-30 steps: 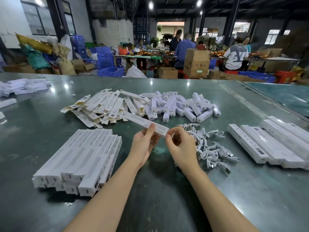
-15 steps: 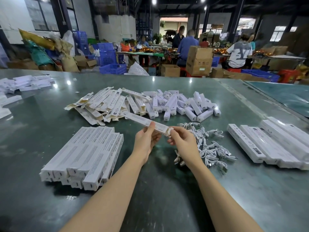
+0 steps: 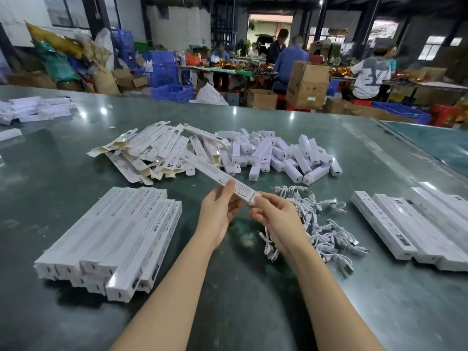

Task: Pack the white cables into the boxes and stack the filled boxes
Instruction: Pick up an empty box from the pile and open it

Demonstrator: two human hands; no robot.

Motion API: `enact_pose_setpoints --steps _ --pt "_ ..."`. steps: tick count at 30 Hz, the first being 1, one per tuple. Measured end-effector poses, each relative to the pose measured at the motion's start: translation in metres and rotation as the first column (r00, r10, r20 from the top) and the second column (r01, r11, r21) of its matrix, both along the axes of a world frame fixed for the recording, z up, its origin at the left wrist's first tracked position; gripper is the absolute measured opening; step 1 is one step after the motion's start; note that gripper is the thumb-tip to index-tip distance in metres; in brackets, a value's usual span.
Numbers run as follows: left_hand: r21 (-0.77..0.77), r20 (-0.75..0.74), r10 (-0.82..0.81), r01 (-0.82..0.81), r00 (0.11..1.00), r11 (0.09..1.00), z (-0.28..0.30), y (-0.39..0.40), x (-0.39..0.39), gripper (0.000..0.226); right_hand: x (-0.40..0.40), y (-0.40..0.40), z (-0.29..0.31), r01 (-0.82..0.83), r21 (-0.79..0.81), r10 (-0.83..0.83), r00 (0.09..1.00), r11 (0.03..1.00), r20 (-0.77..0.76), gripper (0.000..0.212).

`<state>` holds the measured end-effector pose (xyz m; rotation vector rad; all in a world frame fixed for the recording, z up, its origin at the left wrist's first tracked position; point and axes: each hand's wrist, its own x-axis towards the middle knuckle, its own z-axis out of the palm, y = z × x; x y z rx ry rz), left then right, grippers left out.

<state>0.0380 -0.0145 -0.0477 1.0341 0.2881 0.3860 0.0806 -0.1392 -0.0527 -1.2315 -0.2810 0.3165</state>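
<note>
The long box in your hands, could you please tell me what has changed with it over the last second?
The right hand closed in on the near end of the long box, and its fingertips now press the end flap there. The left hand kept its grip on the box throughout. The cables, the stack at left and the boxes at right stayed put.
</note>
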Motion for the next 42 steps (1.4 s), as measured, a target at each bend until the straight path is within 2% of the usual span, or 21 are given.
enact_pose_setpoints --steps 8,25,28,32,34,36,38,39,41,42 --pt "-0.026 0.007 -0.053 0.053 0.999 0.998 0.004 0.002 -0.005 0.019 -0.006 -0.007 0.007 -0.033 0.05 0.035 0.999 0.998 -0.042 0.009" --pt "0.008 0.001 -0.068 0.068 0.998 0.998 0.005 0.002 -0.01 0.017 -0.005 -0.008 0.007 -0.083 0.063 0.084 0.996 0.995 -0.023 0.021" --pt "0.05 0.006 -0.051 0.051 0.999 0.997 0.004 0.002 -0.009 0.023 -0.005 -0.009 0.008 -0.07 0.048 0.071 0.997 0.996 -0.018 0.02" --pt "0.225 0.03 0.053 -0.058 0.998 0.973 0.009 -0.001 -0.01 0.05 -0.006 -0.007 0.008 -0.08 0.046 0.082 0.996 0.996 -0.03 0.019" --pt "0.313 0.057 0.104 -0.117 0.993 0.942 0.012 0.0 -0.012 0.053 -0.007 -0.006 0.01 -0.081 0.049 0.083 0.996 0.995 -0.034 0.022" --pt "0.444 0.108 0.187 -0.216 0.976 0.869 0.014 0.0 -0.014 0.043 -0.009 -0.006 0.013 -0.048 -0.022 0.049 0.999 0.999 0.015 0.034" --pt "0.565 0.183 0.312 -0.36 0.932 0.743 0.014 0.001 -0.016 0.024 -0.012 -0.005 0.016 0.019 -0.103 -0.006 0.992 0.995 0.127 0.055" --pt "0.591 0.214 0.362 -0.415 0.907 0.691 0.013 0.001 -0.016 0.022 -0.015 -0.005 0.017 0.059 -0.115 -0.036 0.981 0.992 0.193 0.066" --pt "0.641 0.25 0.399 -0.46 0.882 0.615 0.009 0.006 -0.015 0.035 -0.018 -0.005 0.02 0.15 -0.142 -0.089 0.927 0.978 0.365 0.088" --pt "0.706 0.253 0.411 -0.458 0.876 0.541 0.007 0.008 -0.015 0.04 -0.019 -0.005 0.021 0.192 -0.156 -0.1 0.881 0.969 0.462 0.096"
